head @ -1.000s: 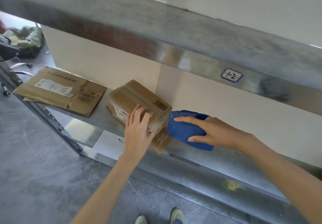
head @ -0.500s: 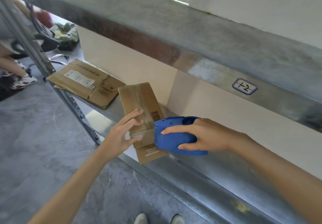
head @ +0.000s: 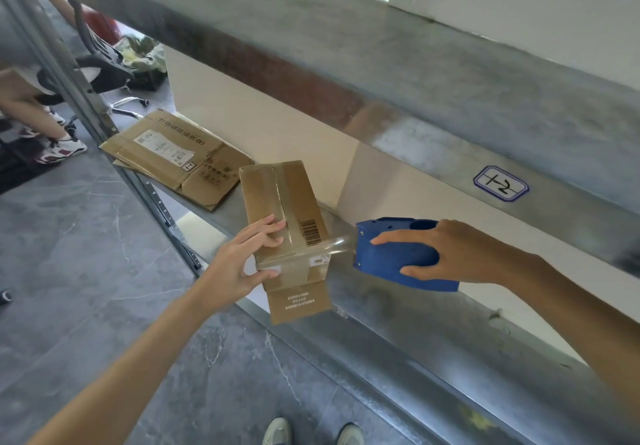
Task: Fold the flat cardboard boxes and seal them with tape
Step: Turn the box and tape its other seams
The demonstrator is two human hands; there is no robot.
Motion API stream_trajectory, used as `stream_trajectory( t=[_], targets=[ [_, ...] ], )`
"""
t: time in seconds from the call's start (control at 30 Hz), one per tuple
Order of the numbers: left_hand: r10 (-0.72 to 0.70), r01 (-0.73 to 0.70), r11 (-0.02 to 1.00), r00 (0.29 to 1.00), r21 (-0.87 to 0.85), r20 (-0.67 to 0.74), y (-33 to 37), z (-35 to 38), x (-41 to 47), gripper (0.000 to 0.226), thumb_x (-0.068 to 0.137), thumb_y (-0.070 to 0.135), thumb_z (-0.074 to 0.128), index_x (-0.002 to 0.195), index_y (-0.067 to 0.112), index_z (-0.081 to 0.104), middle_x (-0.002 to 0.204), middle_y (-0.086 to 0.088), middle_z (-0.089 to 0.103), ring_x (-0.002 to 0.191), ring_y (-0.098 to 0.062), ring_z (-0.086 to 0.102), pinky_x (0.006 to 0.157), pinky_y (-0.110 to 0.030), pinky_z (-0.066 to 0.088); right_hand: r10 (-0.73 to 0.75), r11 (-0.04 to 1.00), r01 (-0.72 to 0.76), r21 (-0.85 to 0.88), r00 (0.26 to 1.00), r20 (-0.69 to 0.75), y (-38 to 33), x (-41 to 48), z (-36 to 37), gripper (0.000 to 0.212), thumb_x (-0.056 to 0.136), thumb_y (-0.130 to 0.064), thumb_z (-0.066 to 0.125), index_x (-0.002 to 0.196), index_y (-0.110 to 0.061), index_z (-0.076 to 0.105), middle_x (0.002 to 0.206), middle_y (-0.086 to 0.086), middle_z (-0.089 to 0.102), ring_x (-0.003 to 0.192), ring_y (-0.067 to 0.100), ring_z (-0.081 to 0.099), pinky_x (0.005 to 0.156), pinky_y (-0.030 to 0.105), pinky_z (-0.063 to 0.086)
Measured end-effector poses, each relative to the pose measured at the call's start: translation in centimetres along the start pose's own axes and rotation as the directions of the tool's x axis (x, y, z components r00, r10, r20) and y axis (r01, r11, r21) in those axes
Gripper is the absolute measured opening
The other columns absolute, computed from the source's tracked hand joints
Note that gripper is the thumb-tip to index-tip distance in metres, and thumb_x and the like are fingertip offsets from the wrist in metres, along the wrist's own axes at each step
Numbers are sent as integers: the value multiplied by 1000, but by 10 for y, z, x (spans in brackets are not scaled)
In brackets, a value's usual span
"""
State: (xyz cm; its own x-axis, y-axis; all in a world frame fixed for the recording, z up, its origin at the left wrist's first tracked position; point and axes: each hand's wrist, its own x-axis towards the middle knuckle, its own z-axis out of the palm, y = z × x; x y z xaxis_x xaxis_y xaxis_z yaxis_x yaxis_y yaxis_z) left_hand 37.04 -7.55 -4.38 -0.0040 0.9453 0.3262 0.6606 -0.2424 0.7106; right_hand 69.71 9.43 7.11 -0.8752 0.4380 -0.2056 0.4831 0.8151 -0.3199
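Grey metal shelf (head: 398,309) runs along a pale wall, with a second shelf beam above it carrying a hand-marked label (head: 501,183). The folded box (head: 277,198) sits on this shelf at its front edge. The box's long axis runs from the front edge back toward the wall, the far end swung a little left, and a taped seam follows that axis along the top. A loose flap (head: 299,300) hangs from the box's near end over the shelf edge. The left hand (head: 242,266) grips the box's near left corner, fingers laid on top and thumb pressed against the near end face. Just right of the box, the right hand (head: 460,250) is wrapped round a blue tape dispenser (head: 391,261), fingers across its side and thumb beneath. A clear strip of tape (head: 341,247) stretches from the dispenser to the box's near right corner. Left of the box and behind it, flat boxes (head: 173,153) lie stacked near the shelf's upright post (head: 69,80). Right of the box, beyond the dispenser, the shelf surface lies bare; the wall stands close behind the box's far end. Below the box is dark stone floor (head: 86,288).
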Motion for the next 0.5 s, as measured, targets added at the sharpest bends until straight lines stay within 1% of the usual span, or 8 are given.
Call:
stream_trajectory(
  t=[0.1, 0.17, 0.27, 0.4, 0.47, 0.5],
  targets=[
    [-3, 3, 1000, 1000, -3, 4, 0, -1, 1, 41, 79, 17, 80, 115, 7, 64, 146, 3, 51, 146, -12, 32, 114, -37, 37, 47, 999, -47, 16, 999, 13, 3, -10, -2, 60, 89, -46, 59, 131, -76, 28, 56, 2, 49, 45, 14, 37, 47, 29, 39],
    [-6, 6, 1000, 1000, 4, 2, 1, -1, 1, 42, 78, 16, 81, 115, 7, 64, 146, 2, 51, 145, -12, 33, 114, -38, 37, 55, 998, -55, 7, 998, 21, 1, -11, -1, 59, 90, -47, 58, 132, -74, 28, 57, 2, 50, 45, 14, 37, 48, 30, 40],
    [0, 0, 1000, 1000, 6, -7, 2, -1, 1, 43, 77, 17, 81, 115, 7, 64, 145, 2, 51, 145, -11, 33, 115, -38, 36, 90, 996, -89, -20, 996, 24, -5, -9, 1, 58, 91, -46, 57, 133, -73, 28, 58, -1, 50, 48, 11, 42, 50, 27, 41],
    [9, -9, 1000, 1000, 1, -13, 2, -1, -1, 43, 77, 17, 81, 116, 8, 64, 145, 3, 51, 145, -10, 33, 114, -38, 37, 144, 984, -143, -105, 990, -7, -18, -3, 7, 57, 92, -47, 54, 135, -70, 26, 63, -3, 54, 52, 11, 46, 57, 23, 44],
    [15, -15, 1000, 1000, -6, -15, 2, -1, -1, 43, 77, 17, 81, 116, 7, 64, 145, 3, 51, 145, -11, 33, 114, -37, 37, 152, 975, -157, -156, 988, -41, -27, 2, 13, 56, 94, -47, 52, 139, -67, 26, 62, -2, 54, 55, 12, 48, 56, 22, 43],
    [20, -20, 1000, 1000, -6, -16, 1, 0, -1, 43, 77, 17, 81, 115, 7, 64, 145, 3, 51, 145, -11, 33, 114, -36, 37, 156, 970, -166, -179, 986, -64, -31, 5, 16, 55, 94, -47, 51, 141, -64, 26, 60, -4, 50, 54, 11, 46, 55, 22, 42]
  ],
)
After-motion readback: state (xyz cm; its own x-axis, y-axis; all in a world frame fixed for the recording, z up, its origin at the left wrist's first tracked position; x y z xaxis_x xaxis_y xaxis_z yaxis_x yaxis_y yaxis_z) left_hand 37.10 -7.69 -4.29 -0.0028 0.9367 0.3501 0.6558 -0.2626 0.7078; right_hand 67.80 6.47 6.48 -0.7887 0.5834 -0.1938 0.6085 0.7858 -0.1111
